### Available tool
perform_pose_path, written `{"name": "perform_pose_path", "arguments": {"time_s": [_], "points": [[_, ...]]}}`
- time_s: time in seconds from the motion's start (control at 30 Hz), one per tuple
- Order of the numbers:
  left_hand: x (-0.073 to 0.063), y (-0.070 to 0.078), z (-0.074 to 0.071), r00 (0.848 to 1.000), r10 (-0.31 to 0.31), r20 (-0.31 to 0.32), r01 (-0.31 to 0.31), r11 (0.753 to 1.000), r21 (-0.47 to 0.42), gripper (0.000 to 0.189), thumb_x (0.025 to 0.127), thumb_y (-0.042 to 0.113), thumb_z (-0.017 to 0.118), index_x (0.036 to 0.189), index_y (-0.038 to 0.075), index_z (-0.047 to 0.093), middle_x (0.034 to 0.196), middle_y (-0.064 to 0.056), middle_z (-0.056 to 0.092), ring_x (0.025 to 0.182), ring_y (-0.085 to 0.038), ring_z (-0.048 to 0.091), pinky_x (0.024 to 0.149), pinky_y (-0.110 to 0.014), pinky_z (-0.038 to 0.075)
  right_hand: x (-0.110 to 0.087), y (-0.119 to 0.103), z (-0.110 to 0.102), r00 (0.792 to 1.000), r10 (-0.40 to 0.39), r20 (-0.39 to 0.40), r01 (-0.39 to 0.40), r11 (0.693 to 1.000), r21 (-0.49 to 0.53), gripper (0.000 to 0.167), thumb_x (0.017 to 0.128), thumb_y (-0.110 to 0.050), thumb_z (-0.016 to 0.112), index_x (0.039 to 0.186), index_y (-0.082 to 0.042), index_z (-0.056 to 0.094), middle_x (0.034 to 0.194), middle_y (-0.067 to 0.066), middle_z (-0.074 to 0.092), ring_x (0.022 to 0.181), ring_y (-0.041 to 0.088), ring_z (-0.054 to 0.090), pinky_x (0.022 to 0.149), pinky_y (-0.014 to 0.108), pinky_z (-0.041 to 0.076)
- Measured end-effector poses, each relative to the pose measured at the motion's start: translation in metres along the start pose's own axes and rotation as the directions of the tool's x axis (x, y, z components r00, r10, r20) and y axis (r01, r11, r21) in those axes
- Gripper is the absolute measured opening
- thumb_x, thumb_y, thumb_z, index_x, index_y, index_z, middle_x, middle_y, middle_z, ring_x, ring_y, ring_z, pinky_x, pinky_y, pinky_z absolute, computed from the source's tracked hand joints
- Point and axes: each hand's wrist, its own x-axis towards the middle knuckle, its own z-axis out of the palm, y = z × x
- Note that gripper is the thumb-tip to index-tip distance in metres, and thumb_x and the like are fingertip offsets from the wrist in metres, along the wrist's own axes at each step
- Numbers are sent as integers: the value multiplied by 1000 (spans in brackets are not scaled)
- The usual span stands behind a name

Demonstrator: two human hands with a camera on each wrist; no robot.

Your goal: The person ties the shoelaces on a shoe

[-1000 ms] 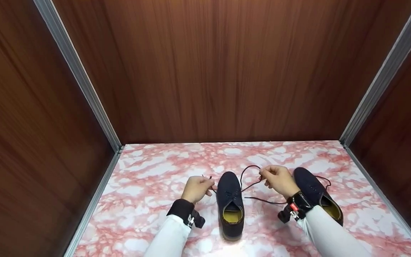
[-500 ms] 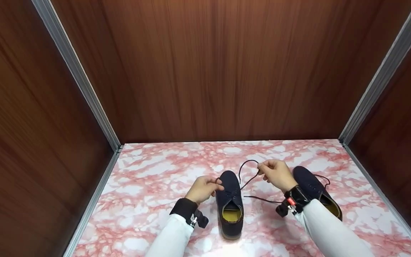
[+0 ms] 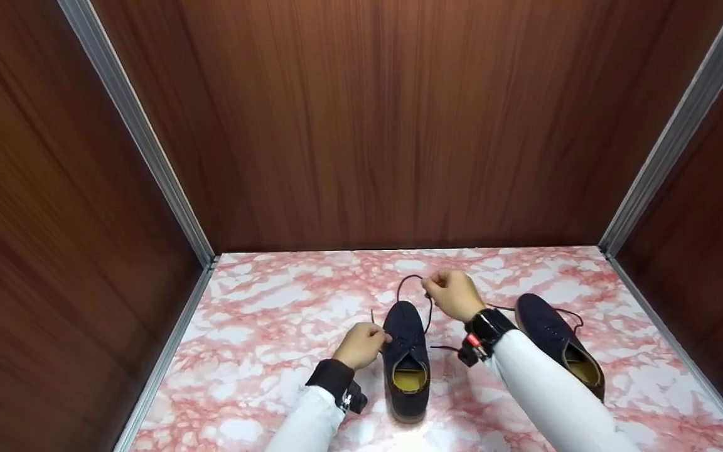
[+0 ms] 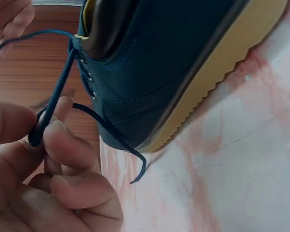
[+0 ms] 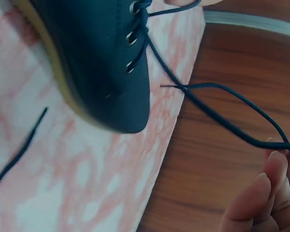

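A dark navy lace-up shoe (image 3: 404, 323) with a yellow insole stands upright, its toe pointing away from me. At its left side my left hand (image 3: 360, 346) pinches one shoelace, which bends into a narrow fold between thumb and fingers (image 4: 70, 147) in the left wrist view. The lace's loose tip (image 4: 137, 169) droops past the pale toothed sole. Beyond the shoe's right side, my right hand (image 3: 454, 295) holds the other lace (image 5: 217, 116) up between thumb and fingertips. That lace runs taut from the eyelets, with its free end curving back over the toe.
A matching shoe (image 3: 540, 323) sits angled at the right, behind my right forearm, its laces loose. One lace end (image 3: 443, 347) lies on the pink-and-white marbled tabletop (image 3: 261, 314). Brown wood-grain panels (image 3: 361, 125) with grey metal corner posts (image 3: 148, 144) enclose the back and sides.
My right hand has moved left and farther away, bringing its lace toward the toe. My left hand went right, over the shoe's edge, then came slightly back toward me.
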Motion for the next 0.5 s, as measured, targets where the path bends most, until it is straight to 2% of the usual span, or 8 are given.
{"name": "perform_pose_path", "arguments": {"time_s": [0.1,0.23,0.33,0.5], "points": [[-1,-1,2,1000,-3,-10,3,1000,-3,27,97,12,55,92,-1,78,98,-19,77,66,-9,54,65,-25,45,4,-15,14,996,-90,30,91,995,-40,17,97,-22,71,87,-11,78,79,3,77,66,7,59,65,25,47],[-1,-1,4,999,4,-34,-4,1000,1,25,98,13,58,92,2,79,95,-16,77,74,-10,58,72,-28,49,4,-27,23,974,-194,119,200,979,-36,15,98,-22,72,100,-10,81,98,5,80,78,10,64,75,28,52],[0,-3,4,998,-7,-57,7,1000,6,23,96,14,60,91,2,80,96,-12,78,83,-12,61,79,-30,51,1,-25,22,970,-199,139,206,978,-35,16,99,-22,72,104,-9,81,102,5,80,80,11,64,77,30,53],[-1,-7,-1,997,-44,-70,43,999,-22,23,93,14,61,91,0,79,95,-12,77,79,-12,57,74,-29,47,-5,-3,17,970,-196,145,204,978,-44,12,98,-18,71,96,-9,79,89,3,76,74,9,59,72,27,49]]}}
